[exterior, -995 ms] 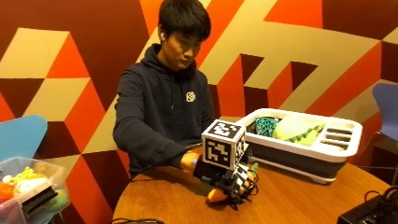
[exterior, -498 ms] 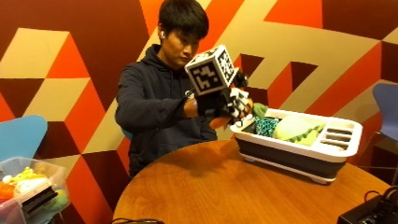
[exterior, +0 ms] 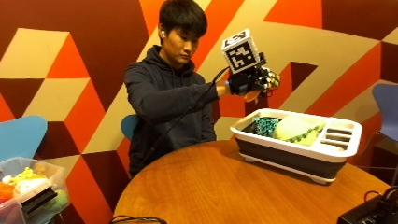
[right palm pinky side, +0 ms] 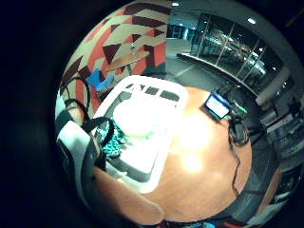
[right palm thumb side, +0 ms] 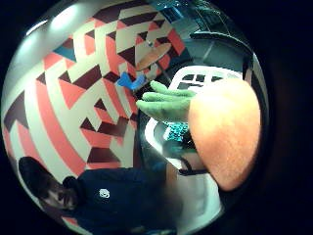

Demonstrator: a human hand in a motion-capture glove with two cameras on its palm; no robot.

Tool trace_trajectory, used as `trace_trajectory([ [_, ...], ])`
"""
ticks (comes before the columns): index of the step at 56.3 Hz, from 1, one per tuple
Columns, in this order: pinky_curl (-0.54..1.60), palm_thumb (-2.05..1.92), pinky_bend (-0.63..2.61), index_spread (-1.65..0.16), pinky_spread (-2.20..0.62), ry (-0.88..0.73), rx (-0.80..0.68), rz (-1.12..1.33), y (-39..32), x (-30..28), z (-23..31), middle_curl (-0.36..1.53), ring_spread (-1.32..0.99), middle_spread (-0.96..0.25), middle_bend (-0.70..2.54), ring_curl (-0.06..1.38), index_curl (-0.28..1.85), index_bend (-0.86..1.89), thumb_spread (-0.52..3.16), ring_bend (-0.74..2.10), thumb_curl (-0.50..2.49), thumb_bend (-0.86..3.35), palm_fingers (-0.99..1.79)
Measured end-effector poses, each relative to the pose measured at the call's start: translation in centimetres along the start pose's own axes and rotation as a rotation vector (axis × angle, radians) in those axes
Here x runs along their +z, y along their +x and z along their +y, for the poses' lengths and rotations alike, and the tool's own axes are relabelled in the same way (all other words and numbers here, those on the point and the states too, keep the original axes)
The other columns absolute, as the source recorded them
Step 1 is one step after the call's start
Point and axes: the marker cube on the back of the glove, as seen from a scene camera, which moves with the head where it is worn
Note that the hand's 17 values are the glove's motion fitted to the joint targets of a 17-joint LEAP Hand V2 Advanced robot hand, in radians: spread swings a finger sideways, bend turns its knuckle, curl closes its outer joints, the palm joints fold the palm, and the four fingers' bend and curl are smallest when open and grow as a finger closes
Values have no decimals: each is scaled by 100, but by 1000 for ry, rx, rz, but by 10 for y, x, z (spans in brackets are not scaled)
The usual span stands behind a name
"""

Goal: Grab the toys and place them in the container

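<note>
Orange carrot toy (right palm thumb side: 226, 134), smooth and rounded with soft green leaves, held in the grip of the gloved right hand (exterior: 252, 81), fingers curled round it, raised above the near-left end of the white slatted container (exterior: 348, 148). Inside: teal knitted toy (exterior: 266, 126), pale green domed toy (exterior: 296, 129). Container near the round wooden tabletop's (exterior: 211, 186) far right edge.

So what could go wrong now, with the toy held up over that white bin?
1. The gloved right hand holds the orange toy high above the container; dropped from there, it might bounce out.
2. A teal toy and a pale green one already lie inside, so it may land on them and roll off.
</note>
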Motion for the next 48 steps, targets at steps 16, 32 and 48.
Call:
trace_trajectory([
  [16, 62, 26, 114, -26, -38, -128, 42, -46, 10, 1, 6, 79, -30, -16, 98, 66, 103, 23, 102, 143, 78, -10, 61],
  [32, 46, -4, 98, -24, -9, 55, 55, -178, 41, -58, 34, 60, -20, -6, 59, 46, 83, 22, 113, 106, 52, -5, 10],
  [48, 39, -3, 84, -22, -2, 109, 171, -52, 103, -82, 106, 55, -18, -5, 57, 41, 77, 24, 119, 97, 40, -3, 16],
])
